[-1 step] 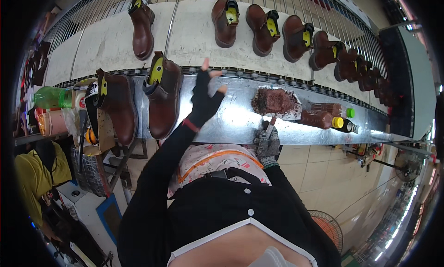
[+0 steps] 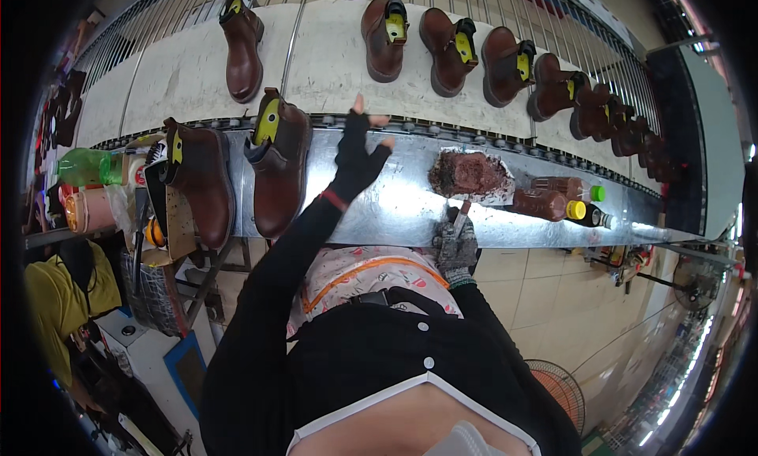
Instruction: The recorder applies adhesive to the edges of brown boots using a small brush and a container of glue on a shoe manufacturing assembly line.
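Brown boots (image 2: pixel 281 195), two of them, rest side by side on the shiny metal bench (image 2: pixel 399 231), left of the person's left hand (image 2: pixel 362 157), which wears a black fingerless glove and is spread wide, grasping nothing, just in front of the chain (image 2: pixel 426 128) along the bench's far edge. Well apart from it, the right hand (image 2: pixel 455 247), gloved in grey knit, is closed round a small stick-like tool (image 2: pixel 463 211), whose lower part is hidden. Straight beyond that hand, a crumbly reddish-brown lump (image 2: pixel 478 172) on crumpled white wrapping fills the way to the chain. Bottles (image 2: pixel 549 203) with yellow and green caps lie to its right, beside a dark bottle (image 2: pixel 592 214). Across the chain, a white-topped conveyor (image 2: pixel 328 53) carries a row of similar boots (image 2: pixel 448 53) and one lone boot (image 2: pixel 242 49). Crowding the bench's left end are a cardboard box (image 2: pixel 183 227), a green bottle (image 2: pixel 83 167) and a pink container (image 2: pixel 91 210).
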### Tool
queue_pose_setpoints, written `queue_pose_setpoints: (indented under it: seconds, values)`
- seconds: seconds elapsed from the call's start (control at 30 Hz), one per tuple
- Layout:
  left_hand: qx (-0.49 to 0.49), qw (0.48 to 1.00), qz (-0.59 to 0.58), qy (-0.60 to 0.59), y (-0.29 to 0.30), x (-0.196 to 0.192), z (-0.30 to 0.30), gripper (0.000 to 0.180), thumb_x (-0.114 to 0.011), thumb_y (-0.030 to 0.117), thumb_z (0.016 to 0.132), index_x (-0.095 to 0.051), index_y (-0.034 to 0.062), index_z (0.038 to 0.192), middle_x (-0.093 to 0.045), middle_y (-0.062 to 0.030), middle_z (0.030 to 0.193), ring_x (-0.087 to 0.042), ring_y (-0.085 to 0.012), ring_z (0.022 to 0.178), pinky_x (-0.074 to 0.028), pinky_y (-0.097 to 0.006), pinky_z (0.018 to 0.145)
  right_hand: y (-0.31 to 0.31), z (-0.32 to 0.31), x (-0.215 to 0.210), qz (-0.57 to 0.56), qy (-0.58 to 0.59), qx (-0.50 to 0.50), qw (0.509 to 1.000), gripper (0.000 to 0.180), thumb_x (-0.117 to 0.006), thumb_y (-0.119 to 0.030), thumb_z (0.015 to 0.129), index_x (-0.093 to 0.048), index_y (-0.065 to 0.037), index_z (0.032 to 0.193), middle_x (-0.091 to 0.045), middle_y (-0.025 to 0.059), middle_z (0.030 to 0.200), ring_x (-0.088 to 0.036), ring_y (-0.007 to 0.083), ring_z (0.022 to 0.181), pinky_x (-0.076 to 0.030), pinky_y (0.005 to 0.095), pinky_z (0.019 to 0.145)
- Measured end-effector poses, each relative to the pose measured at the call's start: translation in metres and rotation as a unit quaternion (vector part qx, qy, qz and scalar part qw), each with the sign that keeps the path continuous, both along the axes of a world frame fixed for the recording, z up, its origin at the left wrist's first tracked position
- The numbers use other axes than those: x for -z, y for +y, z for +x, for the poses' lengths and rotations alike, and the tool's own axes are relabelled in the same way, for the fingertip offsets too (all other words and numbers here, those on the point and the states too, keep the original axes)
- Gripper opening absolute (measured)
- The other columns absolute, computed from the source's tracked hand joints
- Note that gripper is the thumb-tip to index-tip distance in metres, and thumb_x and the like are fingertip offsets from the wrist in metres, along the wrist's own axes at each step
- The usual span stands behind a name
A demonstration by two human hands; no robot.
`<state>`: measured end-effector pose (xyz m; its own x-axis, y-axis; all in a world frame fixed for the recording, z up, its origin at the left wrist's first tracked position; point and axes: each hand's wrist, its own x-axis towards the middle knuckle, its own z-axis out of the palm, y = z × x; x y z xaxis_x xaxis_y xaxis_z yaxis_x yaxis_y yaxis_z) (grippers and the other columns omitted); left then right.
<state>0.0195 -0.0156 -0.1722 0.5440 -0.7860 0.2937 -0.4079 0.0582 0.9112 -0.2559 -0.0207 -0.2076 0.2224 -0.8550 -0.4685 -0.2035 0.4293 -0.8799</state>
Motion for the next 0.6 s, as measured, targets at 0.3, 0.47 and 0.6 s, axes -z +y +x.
queue_pose_setpoints:
  seconds: [0.3,0.47,0.6]
  values:
    - [-0.042,0.997,0.063,0.017,-0.106,0.083,0.009,0.038,-0.070,0.025,0.072,-0.053,0.0108,0.103,-0.021,-0.0397,0.135,-0.020,-0.0419,0.132,-0.027,-0.039,0.103,0.001,-0.004,0.005,-0.022,0.026,-0.004,0.999,0.037,-0.054,-0.015,0.087,-0.047,-0.006,0.123,-0.057,0.0017,0.077,-0.051,0.0083,0.056,-0.043,0.0226,0.048]
    - [-0.043,0.996,0.074,0.025,-0.121,0.078,0.007,0.040,-0.070,0.027,0.072,-0.053,0.0102,0.104,-0.019,-0.0403,0.135,-0.024,-0.0426,0.130,-0.028,-0.038,0.103,0.000,-0.004,0.003,-0.015,0.003,-0.014,1.000,0.037,-0.055,-0.016,0.088,-0.048,-0.006,0.123,-0.057,0.0017,0.078,-0.051,0.0079,0.057,-0.043,0.0223,0.049]
    - [-0.063,0.994,0.086,0.002,-0.127,0.077,0.001,0.043,-0.069,0.026,0.073,-0.052,0.0109,0.109,-0.030,-0.0342,0.134,-0.035,-0.0397,0.125,-0.032,-0.039,0.100,-0.001,-0.002,0.000,0.012,0.022,-0.004,1.000,0.037,-0.055,-0.017,0.088,-0.048,-0.006,0.123,-0.057,0.0015,0.079,-0.051,0.0076,0.057,-0.043,0.0222,0.049]
